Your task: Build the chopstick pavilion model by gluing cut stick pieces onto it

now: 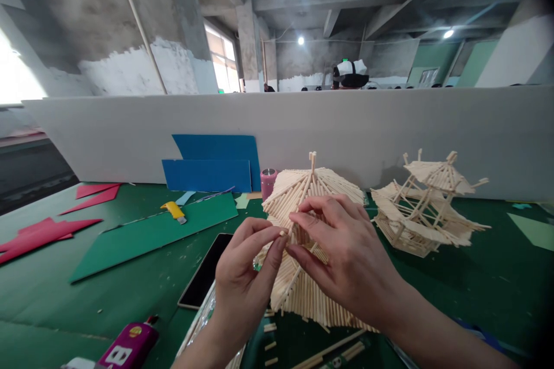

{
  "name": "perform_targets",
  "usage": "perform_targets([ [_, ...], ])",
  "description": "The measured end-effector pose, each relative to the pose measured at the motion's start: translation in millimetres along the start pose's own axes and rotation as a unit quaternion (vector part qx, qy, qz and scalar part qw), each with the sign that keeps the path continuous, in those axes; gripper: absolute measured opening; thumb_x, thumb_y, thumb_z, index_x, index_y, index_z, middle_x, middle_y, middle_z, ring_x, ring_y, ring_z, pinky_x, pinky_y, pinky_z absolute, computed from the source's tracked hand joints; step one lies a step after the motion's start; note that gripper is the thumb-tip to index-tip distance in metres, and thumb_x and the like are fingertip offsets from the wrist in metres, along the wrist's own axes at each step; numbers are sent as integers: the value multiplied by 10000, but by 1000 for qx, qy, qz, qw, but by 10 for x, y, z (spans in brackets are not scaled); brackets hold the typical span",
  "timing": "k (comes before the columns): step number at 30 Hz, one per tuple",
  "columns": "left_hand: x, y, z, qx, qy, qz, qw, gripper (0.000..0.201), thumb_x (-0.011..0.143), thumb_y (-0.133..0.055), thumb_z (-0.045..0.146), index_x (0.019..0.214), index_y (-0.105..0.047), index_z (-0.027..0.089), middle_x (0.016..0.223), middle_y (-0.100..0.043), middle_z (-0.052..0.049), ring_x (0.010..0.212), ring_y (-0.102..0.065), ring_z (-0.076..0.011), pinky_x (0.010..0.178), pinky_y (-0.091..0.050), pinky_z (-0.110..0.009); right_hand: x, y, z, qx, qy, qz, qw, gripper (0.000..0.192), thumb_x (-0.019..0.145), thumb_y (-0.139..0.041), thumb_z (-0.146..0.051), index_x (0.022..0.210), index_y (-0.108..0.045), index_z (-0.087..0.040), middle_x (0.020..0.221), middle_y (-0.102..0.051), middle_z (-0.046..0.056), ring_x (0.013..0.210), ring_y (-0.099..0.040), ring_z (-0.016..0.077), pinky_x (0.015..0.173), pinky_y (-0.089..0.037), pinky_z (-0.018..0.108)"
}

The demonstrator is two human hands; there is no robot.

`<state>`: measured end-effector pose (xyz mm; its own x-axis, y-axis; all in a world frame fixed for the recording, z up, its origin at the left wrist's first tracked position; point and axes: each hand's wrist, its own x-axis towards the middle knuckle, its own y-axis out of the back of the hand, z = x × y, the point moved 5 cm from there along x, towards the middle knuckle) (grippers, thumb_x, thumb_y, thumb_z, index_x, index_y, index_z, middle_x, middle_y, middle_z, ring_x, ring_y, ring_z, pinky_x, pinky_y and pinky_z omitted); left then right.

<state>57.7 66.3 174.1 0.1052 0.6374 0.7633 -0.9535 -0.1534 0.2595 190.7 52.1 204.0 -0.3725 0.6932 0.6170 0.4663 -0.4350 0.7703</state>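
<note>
A model pavilion built of thin wooden sticks [303,181] stands in front of me, with tiered sloping roofs and a short post on top. At its near left side, my left hand [251,265] pinches a short piece of wooden stick [283,233] between thumb and forefinger. My right hand [341,242] is held over the roof close to that piece, its thumb and forefinger apart. Whether its fingertips touch the sticks I cannot tell. Both hands cover much of the middle of the model.
Another stick pavilion [426,202] stands at the right. To the left lie a green board [160,236], a yellow cutter [174,211], red sheets [47,236], a phone [203,274] and a purple bottle [130,346]. Loose sticks [329,349] lie in front; a pink flask [268,181] stands behind.
</note>
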Motion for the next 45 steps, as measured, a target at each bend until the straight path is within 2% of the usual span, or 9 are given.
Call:
perform_targets([
  [39,-5,-4,-1,-11,-11,-4,1000,183,762,-545,55,869,-617,184,803,-518,-29,729,-509,-121,564,-446,-230,-19,-9,-2,-12,9,11,1000,287,849,-450,-342,1081,-544,-201,1061,-521,38,962,-438,208,807,-348,365],
  [45,-3,-6,-3,-13,-12,9,1000,192,737,-577,55,867,-635,184,793,-547,-29,733,-527,-129,578,-454,-254,-94,98,-38,-39,25,56,997,355,812,-505,-319,1141,-527,-186,1103,-516,68,1001,-444,227,827,-348,395],
])
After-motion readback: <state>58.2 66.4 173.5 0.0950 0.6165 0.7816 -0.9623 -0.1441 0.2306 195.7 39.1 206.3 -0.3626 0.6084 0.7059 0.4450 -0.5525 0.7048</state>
